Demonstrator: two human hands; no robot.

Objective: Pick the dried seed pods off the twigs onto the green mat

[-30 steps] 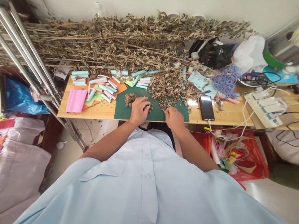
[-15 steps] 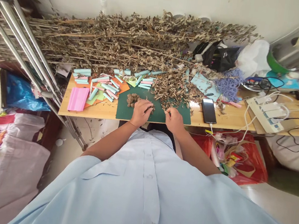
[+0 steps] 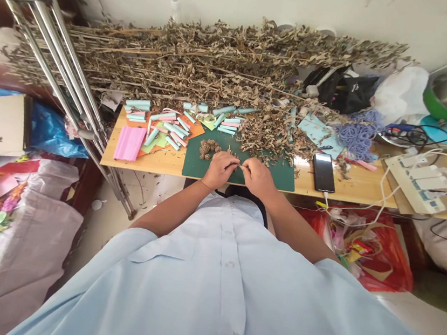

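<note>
No legible txt (black bag (image 3: 348, 94) logo tiny)

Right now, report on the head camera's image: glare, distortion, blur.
In the head view, glare whitens the table near its front edge; the wide lens bows the steel tubes at left; the left hand and right hand show no obvious blur.

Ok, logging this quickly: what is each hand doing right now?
Left hand: closed, pinching; what it holds cannot be told.
Right hand: closed, seemingly holding a tiny dry bit.
</note>
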